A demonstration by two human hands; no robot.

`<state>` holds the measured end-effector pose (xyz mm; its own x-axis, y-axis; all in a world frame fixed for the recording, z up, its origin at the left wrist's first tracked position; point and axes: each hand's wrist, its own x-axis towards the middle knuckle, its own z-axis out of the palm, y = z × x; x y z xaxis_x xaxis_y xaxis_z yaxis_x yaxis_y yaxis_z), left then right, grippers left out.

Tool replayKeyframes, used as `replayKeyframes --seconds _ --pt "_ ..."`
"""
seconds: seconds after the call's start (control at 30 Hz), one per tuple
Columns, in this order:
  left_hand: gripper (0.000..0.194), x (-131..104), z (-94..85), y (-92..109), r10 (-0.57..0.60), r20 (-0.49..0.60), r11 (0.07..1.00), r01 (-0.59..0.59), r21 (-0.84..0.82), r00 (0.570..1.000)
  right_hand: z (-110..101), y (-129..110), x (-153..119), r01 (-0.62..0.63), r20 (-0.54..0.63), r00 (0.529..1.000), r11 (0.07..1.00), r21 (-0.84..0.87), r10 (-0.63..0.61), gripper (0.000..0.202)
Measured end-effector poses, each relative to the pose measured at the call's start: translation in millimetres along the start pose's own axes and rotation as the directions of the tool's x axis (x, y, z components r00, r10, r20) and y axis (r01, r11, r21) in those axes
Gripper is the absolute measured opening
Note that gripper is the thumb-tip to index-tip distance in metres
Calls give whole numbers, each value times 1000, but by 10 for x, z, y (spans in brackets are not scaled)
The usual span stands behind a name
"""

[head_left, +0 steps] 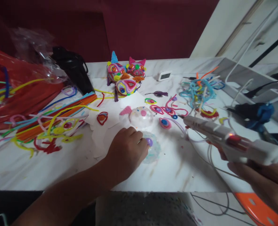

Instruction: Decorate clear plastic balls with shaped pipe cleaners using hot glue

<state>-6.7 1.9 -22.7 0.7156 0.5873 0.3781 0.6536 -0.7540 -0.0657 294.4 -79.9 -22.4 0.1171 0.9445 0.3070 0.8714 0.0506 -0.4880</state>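
My left hand (pixel 128 149) is closed, with its thumb and fingertips at a small round purple piece (pixel 149 142), which looks pinched between them. Beneath that piece lies a flat translucent disc (pixel 154 153) with bluish marks. Just behind it stands a clear dome (pixel 141 117) with a pink dot on top and a pink fuzzy ear (pixel 125 110) at its left. In my right hand (pixel 256 175) is a white hot glue gun (pixel 228 138), its nozzle pointing left and a red light glowing on its body. Several pipe-cleaner eye shapes (pixel 164 123) lie near the nozzle.
Finished pipe-cleaner animal heads (pixel 126 75) stand at the back beside a small white digital display (pixel 164 76). Loose pipe cleaners (pixel 63 116) and a black bottle (pixel 73 69) fill the left. Blue tangled strips (pixel 200 89) and a cable (pixel 210 157) are at right.
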Motion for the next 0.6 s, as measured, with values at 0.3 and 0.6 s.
replayKeyframes --seconds 0.3,0.6 --pt "19 14 44 -28 25 -97 1000 -25 4 995 248 163 -238 187 -78 950 751 -633 -302 36" --pt "20 8 34 -13 13 -47 1000 -12 6 999 407 239 -210 217 94 972 661 -718 -218 30"
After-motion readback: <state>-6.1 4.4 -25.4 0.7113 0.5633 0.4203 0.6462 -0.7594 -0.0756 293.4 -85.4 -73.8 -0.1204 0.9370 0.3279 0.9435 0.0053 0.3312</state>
